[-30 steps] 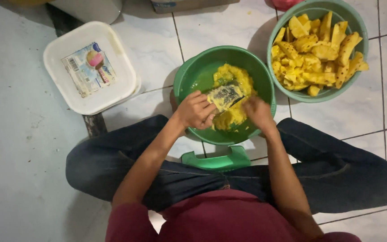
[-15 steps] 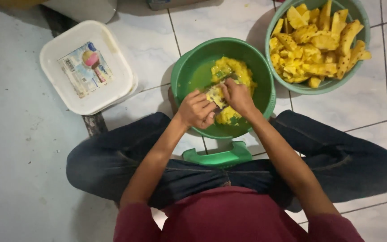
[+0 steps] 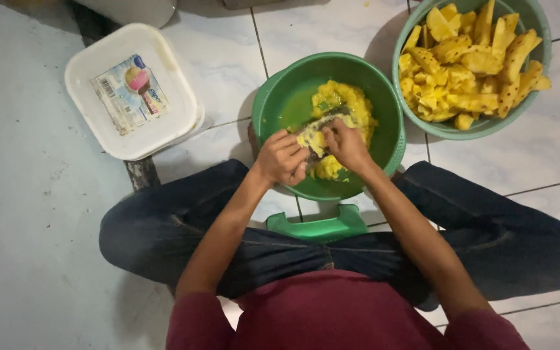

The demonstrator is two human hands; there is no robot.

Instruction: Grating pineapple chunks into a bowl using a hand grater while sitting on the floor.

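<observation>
1. Risk: our right hand (image 3: 348,146) pushes a yellow fruit piece (image 3: 311,138) over the grater (image 3: 324,123). The piece looks small, so fingertips sit close to the teeth; one slip and we'd likely scrape skin.
2. Risk: the grater leans in the green bowl (image 3: 332,126), braced only by our left hand (image 3: 282,159). Wet pulp probably makes it slick; if it skids, the stroke goes wild.
3. Risk: the bowl sits on smooth floor tiles (image 3: 215,58) between our knees, nothing pinning it. A hard push toward the far side could slide or tip it and spill the grated pulp (image 3: 345,107).
4. Right hand: fingers curled tight, pinched on the fruit piece, pressed against the grater face. Nearly closed.
5. Left hand: a closed fist at the bowl's near-left rim, gripping the grater's near end. The exact hold is hidden by the knuckles.
6. Location: grater and piece are inside the green bowl, just ahead of our lap, above the green stool edge (image 3: 319,227).
7. Around: the second bowl (image 3: 442,126) with cut fruit chunks (image 3: 468,61) sits far right, just beside the first; a white lidded tub (image 3: 131,91) sits far left, well apart.
</observation>
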